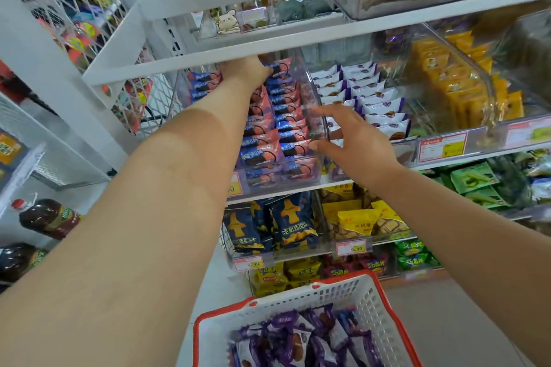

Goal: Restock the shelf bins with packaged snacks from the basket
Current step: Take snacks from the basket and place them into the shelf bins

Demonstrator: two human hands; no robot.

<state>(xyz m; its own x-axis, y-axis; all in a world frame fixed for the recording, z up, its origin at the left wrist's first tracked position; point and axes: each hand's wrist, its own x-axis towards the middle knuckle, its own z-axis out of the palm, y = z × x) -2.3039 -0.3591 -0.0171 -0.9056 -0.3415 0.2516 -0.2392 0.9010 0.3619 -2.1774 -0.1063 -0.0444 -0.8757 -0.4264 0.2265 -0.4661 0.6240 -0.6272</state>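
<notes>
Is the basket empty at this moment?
No: the white basket with its red rim holds a pile of purple-and-white snack packets.

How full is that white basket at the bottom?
Partly full. The white basket holds a layer of purple-and-white snack packs on its floor, while its perforated walls stand bare above them. Its near end is cut off.

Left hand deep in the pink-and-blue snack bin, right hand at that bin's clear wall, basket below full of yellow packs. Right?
Not quite: the head view shows the basket holding purple-and-white packs, not yellow. The left hand is deep in the pink-and-blue snack bin, right hand at its clear wall.
</notes>
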